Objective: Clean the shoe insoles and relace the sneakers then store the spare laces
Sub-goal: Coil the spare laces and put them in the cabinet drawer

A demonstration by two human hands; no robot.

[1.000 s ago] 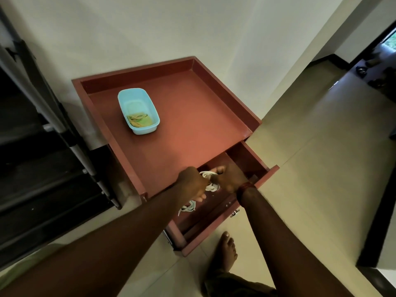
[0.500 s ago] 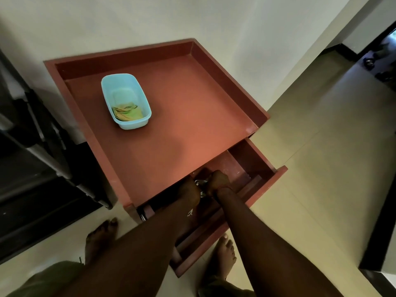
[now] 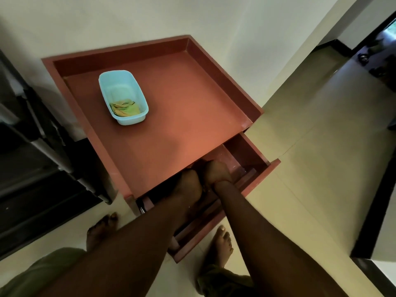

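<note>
Both hands down in the open drawer

Fingers are tucked under the cabinet top (image 3: 182,116), so can't tell if they're gripping anything. The laces are hidden behind the left hand (image 3: 189,184) and right hand (image 3: 216,172), side by side inside the red drawer (image 3: 252,153). A blue tub (image 3: 128,121) sits up top, well apart.
</note>
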